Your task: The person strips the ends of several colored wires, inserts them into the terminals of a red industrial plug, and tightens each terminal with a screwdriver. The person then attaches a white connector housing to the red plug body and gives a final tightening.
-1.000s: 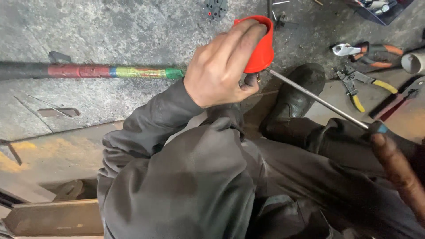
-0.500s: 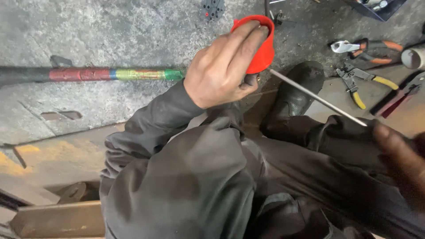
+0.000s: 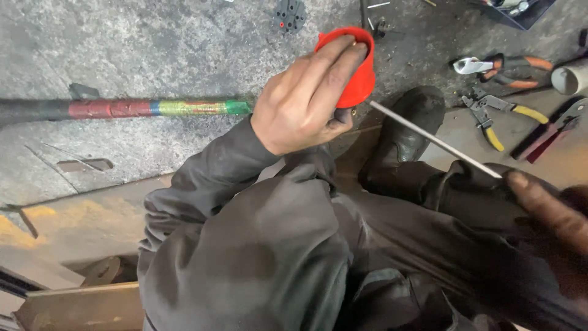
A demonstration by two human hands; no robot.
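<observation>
Two hands busy — left hand (image 3: 303, 107) clamped round the red funnel (image 3: 355, 70) at the end of the taped pole (image 3: 153, 108). Right hand (image 3: 548, 211), pinching the thin metal rod (image 3: 432, 139), has slid lower-right since a second ago; I read the rod drawing out slightly — funnel unmoved.

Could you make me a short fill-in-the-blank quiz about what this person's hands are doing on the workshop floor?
1. The left hand grips a funnel-shaped cap coloured ____.
2. The right hand holds the end of a thin metal ____.
3. The pliers on the floor have ____ handles.
4. The person's black ____ rests under the rod.

Missing words: red; rod; yellow; shoe
</observation>
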